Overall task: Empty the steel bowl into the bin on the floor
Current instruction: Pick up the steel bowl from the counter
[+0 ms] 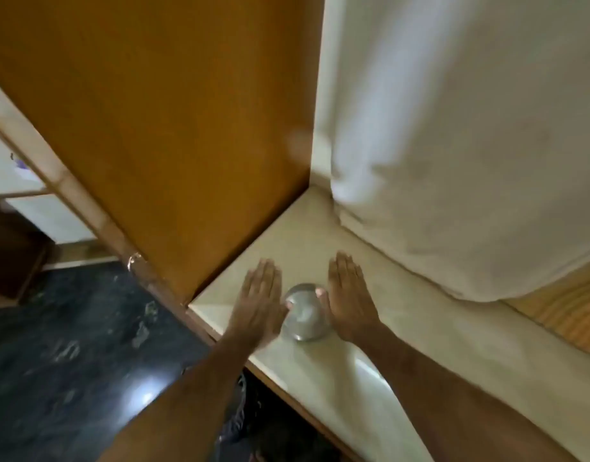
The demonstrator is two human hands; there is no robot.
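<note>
A small steel bowl (303,315) stands on the cream stone ledge (403,345), close to its front edge. Something pale lies inside the bowl; blur keeps me from telling what. My left hand (258,305) lies flat just left of the bowl, fingers stretched forward, thumb tip against the bowl's side. On the bowl's right, my right hand (348,298) is also flat with straight fingers, its thumb touching the rim. Neither hand is closed around the bowl. A dark mesh-sided bin (242,415) sits on the floor below the ledge, mostly hidden by my left forearm.
An orange-brown wooden panel (170,128) rises at the ledge's left end. A white curtain (470,145) hangs over the back of the ledge. The dark glossy floor (70,361) spreads to the lower left, with a dark brown box (13,255) at the far left.
</note>
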